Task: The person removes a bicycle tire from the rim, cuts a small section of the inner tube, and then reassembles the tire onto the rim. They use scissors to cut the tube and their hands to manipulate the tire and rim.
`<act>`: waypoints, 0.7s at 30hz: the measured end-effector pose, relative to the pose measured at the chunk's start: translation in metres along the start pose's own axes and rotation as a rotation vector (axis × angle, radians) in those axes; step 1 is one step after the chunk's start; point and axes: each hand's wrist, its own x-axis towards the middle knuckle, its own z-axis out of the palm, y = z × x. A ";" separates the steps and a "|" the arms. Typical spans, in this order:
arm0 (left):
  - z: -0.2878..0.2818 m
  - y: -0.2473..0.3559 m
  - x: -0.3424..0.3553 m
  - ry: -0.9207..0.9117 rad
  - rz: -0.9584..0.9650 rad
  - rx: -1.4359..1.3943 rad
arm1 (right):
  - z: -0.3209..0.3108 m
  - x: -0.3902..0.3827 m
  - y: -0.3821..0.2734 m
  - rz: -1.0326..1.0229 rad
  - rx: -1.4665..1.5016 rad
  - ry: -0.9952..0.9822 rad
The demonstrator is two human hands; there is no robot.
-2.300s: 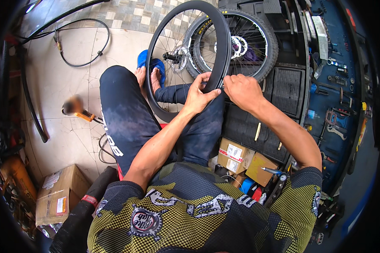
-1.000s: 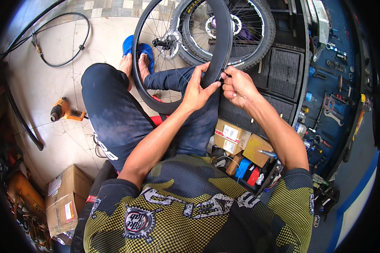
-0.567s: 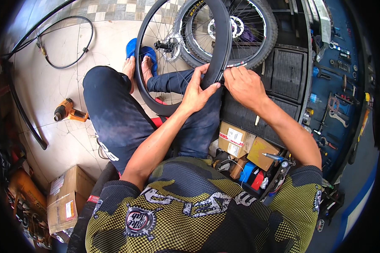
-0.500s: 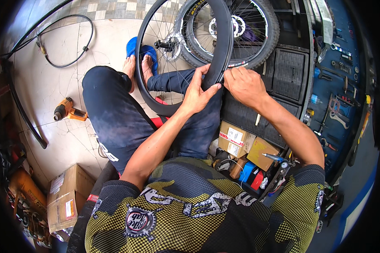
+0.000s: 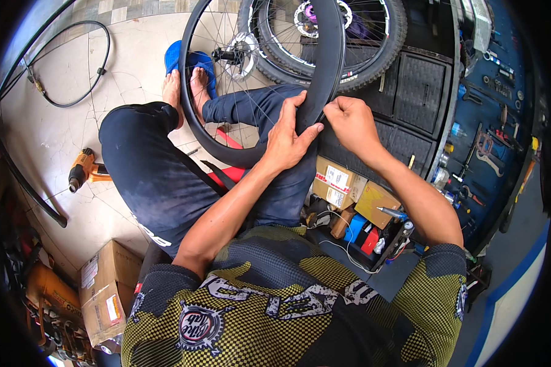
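A black bicycle wheel (image 5: 327, 49) with a deep rim, spokes and a hub disc stands tilted over my legs. My left hand (image 5: 291, 131) grips the near right part of its rim, with thumb and fingers spread across the black band. My right hand (image 5: 352, 122) is closed in a pinch at the outer edge of the same rim, just right of my left thumb; what its fingertips hold is hidden. Behind this wheel lie knobby-tyred wheels (image 5: 389, 46) with white-marked rims and rotors.
An orange heat gun (image 5: 86, 168) and a looped black cable (image 5: 104, 55) lie on the tiled floor (image 5: 49, 134). Blue sandals (image 5: 202, 70) are by my bare feet. Black drawers (image 5: 419, 95) and a blue tool board (image 5: 490, 122) stand right. Cardboard boxes (image 5: 104, 281) sit low left and right.
The wheel and both hands have stayed close together; the wheel has shifted slightly left in view. My right hand's grip at the rim has turned a little. The view has moved slightly.
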 end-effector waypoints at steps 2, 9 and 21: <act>0.002 0.001 -0.001 -0.002 0.014 0.029 | 0.005 0.003 0.002 0.199 0.244 -0.048; -0.014 0.010 0.007 -0.069 -0.017 -0.198 | -0.016 0.004 -0.001 0.179 0.363 -0.250; -0.006 0.009 0.002 0.025 -0.072 -0.306 | 0.005 0.021 0.001 0.133 1.132 -0.202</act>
